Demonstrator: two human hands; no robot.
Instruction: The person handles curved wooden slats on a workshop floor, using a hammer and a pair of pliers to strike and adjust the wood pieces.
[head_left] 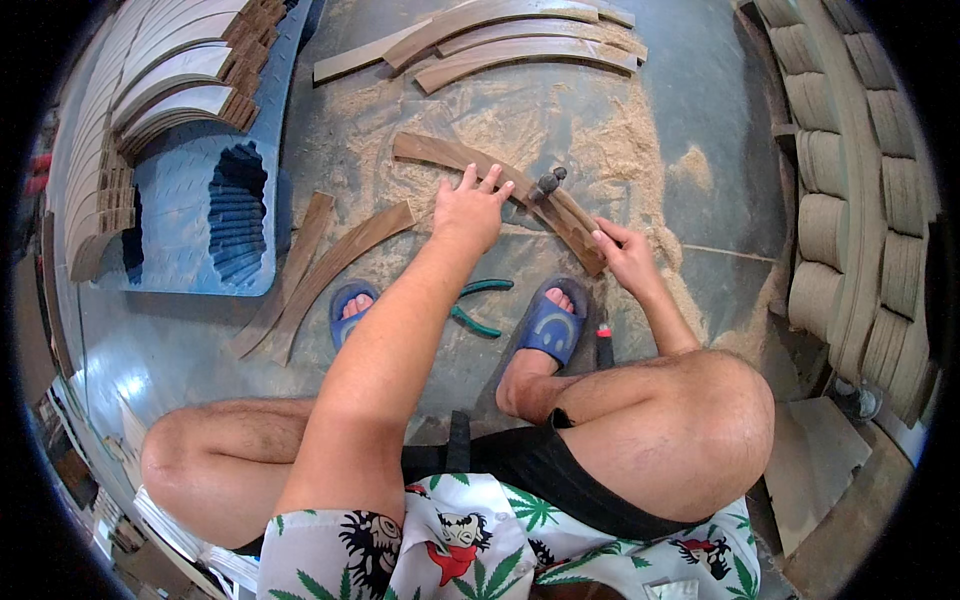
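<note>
A curved wooden strip (440,150) lies slantwise on the dusty floor in front of me. My left hand (470,210) rests over its middle, palm down with fingers spread. Across the strip's right part is a hammer (547,184) with a dark metal head; its wooden handle runs down toward my right hand (628,258). The thumb and fingers of that hand are closed round the handle's end, near the strip's lower right end. Pliers with teal handles (478,325) lie between my feet, their jaws hidden by my left forearm.
More curved strips (530,65) lie at the far side, and two others (345,250) to the left. Stacked curved pieces (190,90) fill a blue pallet (180,280). Curved stacks (825,230) line the right. A red-and-black handle (604,345) is beside my right foot. Sawdust (620,140) covers the floor.
</note>
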